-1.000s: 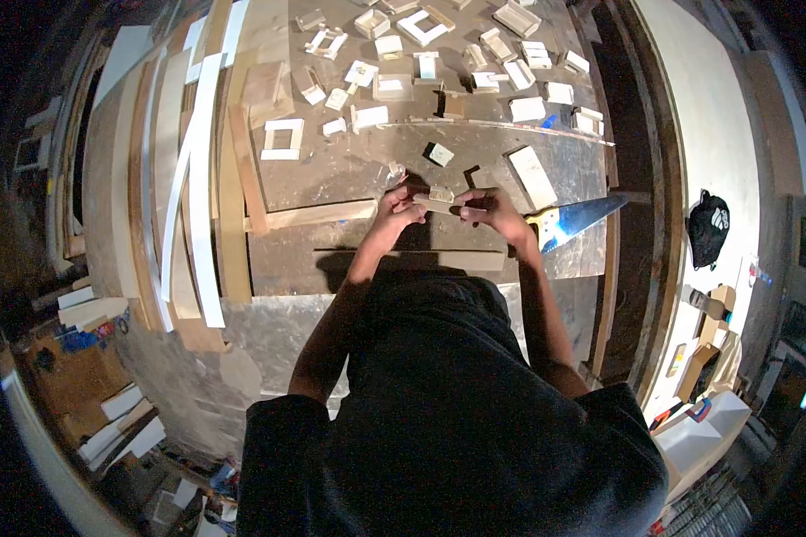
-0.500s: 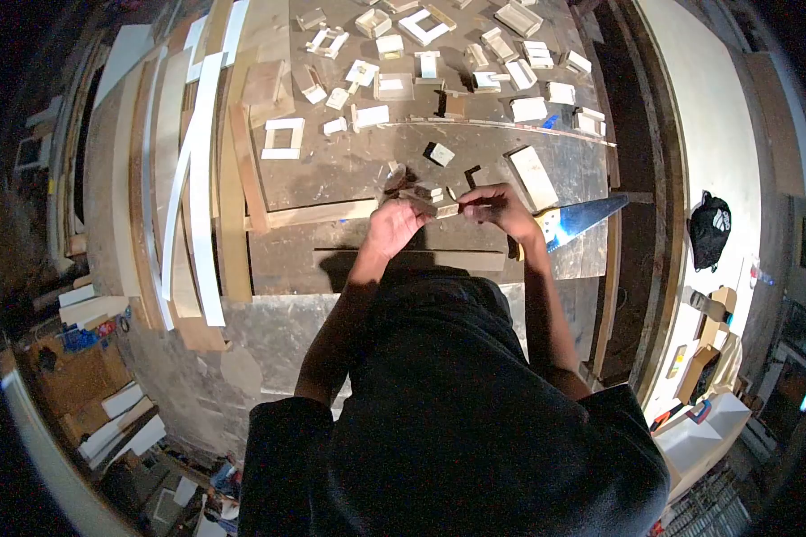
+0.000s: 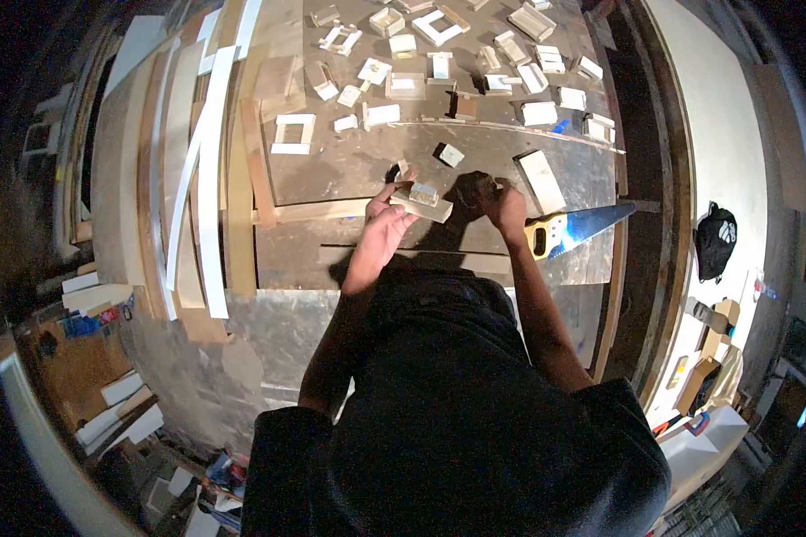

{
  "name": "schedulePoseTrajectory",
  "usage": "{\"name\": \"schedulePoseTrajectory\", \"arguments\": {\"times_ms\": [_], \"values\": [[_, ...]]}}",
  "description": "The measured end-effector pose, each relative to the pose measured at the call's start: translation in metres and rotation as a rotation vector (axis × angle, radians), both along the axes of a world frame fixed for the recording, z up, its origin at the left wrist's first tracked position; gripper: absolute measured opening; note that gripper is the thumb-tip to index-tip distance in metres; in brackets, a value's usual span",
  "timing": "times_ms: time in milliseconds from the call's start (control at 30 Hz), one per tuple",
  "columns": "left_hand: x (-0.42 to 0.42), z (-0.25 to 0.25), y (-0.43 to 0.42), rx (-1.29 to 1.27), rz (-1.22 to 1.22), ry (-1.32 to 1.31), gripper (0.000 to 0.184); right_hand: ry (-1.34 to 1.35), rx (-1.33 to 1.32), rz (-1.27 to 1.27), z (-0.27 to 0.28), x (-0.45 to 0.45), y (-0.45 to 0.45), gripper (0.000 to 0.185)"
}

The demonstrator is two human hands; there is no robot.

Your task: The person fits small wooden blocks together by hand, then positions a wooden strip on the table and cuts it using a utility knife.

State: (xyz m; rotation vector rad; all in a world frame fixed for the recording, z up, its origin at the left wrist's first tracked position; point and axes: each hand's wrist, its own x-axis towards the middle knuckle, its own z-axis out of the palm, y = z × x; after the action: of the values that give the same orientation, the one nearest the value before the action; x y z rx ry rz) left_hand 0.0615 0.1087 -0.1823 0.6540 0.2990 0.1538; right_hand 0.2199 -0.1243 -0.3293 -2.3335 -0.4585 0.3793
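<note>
My left hand [image 3: 383, 234] grips a small pale wooden piece [image 3: 423, 206], made of a flat strip with a little block on top, above the workbench [image 3: 322, 183]. To its right, my right hand [image 3: 508, 211] is apart from the piece, fingers bent over the bench; anything between the fingertips is too dark to make out. Near that hand lies a handsaw [image 3: 582, 229] with a yellow handle. A pale rectangular block [image 3: 541, 182] rests above the saw, and a small block [image 3: 450, 156] lies farther forward.
Several small wooden assemblies [image 3: 405, 85] spread over the far bench. A thin measuring strip [image 3: 510, 128] crosses in front of them. Long boards [image 3: 213, 179] lie at the left. On the pale surface at right are a black bag [image 3: 715, 242] and a white tray [image 3: 698, 447].
My right hand has come off the wooden piece and moved right, near the saw handle. My left hand still holds the piece, now more fully in view. The camera view has shifted slightly.
</note>
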Motion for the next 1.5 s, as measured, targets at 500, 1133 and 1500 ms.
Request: {"name": "schedulePoseTrajectory", "arguments": {"times_ms": [500, 1133, 1500], "values": [[0.007, 0.061, -0.016, 0.169, 0.154, -0.038, 0.044, 0.656, 0.982, -0.033, 0.209, -0.02, 0.006, 0.056], [0.009, 0.102, -0.056, 0.285, 0.195, 0.013, 0.059, 0.52, 0.988, -0.112, 0.251, -0.035, 0.011, 0.056], [-0.002, 0.09, -0.05, 0.076, 0.128, -0.075, 0.051, 0.843, 1.009, -0.018, 0.27, -0.024, -0.007, 0.038]]}}
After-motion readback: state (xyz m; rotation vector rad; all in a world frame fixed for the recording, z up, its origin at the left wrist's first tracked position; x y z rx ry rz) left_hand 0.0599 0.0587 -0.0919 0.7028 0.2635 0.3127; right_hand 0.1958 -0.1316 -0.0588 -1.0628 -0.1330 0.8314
